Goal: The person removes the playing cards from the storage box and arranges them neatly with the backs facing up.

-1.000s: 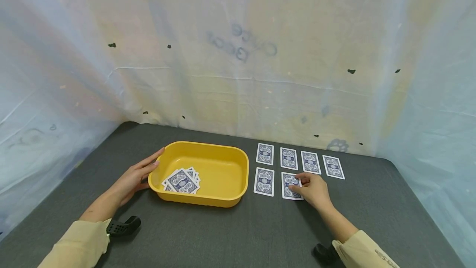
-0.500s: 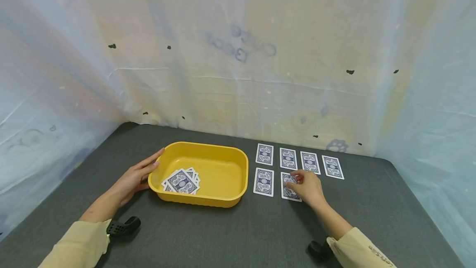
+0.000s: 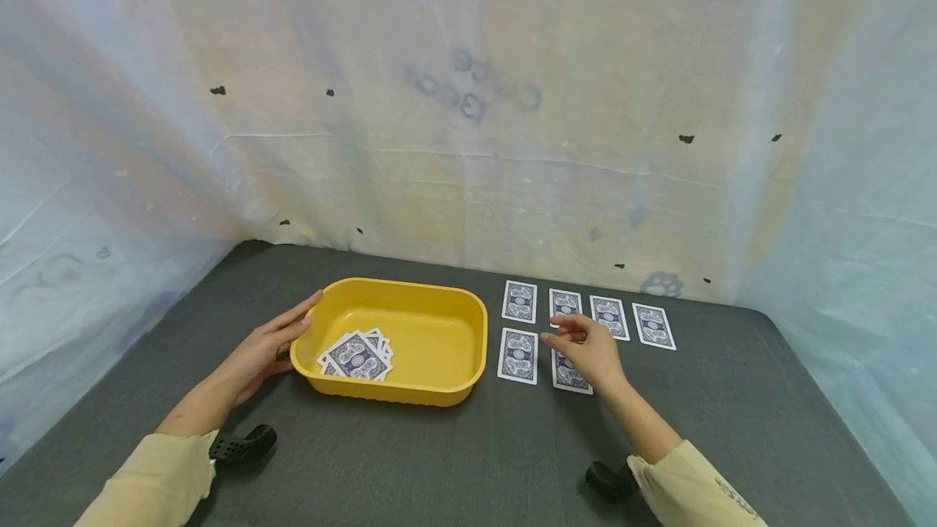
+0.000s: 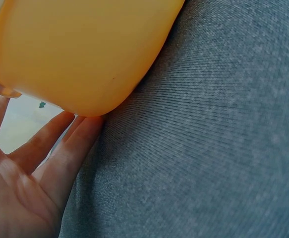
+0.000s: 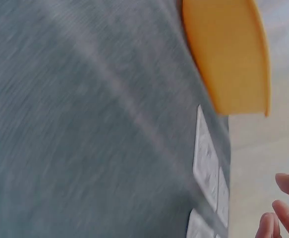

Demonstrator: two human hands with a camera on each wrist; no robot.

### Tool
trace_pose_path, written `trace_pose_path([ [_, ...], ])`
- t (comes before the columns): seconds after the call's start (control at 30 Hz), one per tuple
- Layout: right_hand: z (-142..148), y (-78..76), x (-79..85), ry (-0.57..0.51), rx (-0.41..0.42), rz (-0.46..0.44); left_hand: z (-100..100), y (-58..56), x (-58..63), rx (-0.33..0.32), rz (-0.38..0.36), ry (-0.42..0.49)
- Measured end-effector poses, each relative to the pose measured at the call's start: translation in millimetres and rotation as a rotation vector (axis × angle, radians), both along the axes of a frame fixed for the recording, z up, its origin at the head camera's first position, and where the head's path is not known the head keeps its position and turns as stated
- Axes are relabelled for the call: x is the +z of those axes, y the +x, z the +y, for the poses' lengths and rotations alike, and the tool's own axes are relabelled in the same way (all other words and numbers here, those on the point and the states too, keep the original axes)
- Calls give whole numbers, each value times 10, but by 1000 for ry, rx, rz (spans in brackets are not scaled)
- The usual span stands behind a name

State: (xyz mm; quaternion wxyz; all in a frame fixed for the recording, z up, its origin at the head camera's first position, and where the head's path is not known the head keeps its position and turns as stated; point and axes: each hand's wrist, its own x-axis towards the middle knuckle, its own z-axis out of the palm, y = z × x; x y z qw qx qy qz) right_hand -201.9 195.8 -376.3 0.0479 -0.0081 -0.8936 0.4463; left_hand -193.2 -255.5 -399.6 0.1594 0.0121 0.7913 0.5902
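My left hand (image 3: 267, 348) rests on the left end of a yellow plastic tray (image 3: 432, 332). In the left wrist view its fairly straight fingertips (image 4: 87, 124) touch the tray's outer wall. Inside, at the tray's front left, lies a loose pile of playing cards (image 3: 357, 356), patterned blue backs up. My right hand (image 3: 593, 352) hovers over the laid-out cards, thumb and fingers apart, with nothing seen between them. Below it is a face-down playing card (image 3: 569, 376), partly hidden by the hand. Left of the fingertips lies another card (image 3: 518, 354).
Behind these two cards, a back row holds more face-down cards, including a left one (image 3: 520, 302) and a right one (image 3: 654, 326). A dark grey cloth (image 3: 424, 462) covers the table. A pale sheet (image 3: 512, 210) hangs along the back and sides.
My right hand has come off the front-row right card and moved left and slightly back, fingertips now near the gap beside the front-left card. The left hand and tray have stayed put.
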Motion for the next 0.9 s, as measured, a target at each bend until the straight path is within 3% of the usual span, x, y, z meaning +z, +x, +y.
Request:
trace_pose_path([
  [0.47,-546,-34,205,-207,92,-6,-11,1,5,-4,-1,-1],
  [0.9,-900,-70,269,-275,172,21,0,3,-5,-1,-3,20],
])
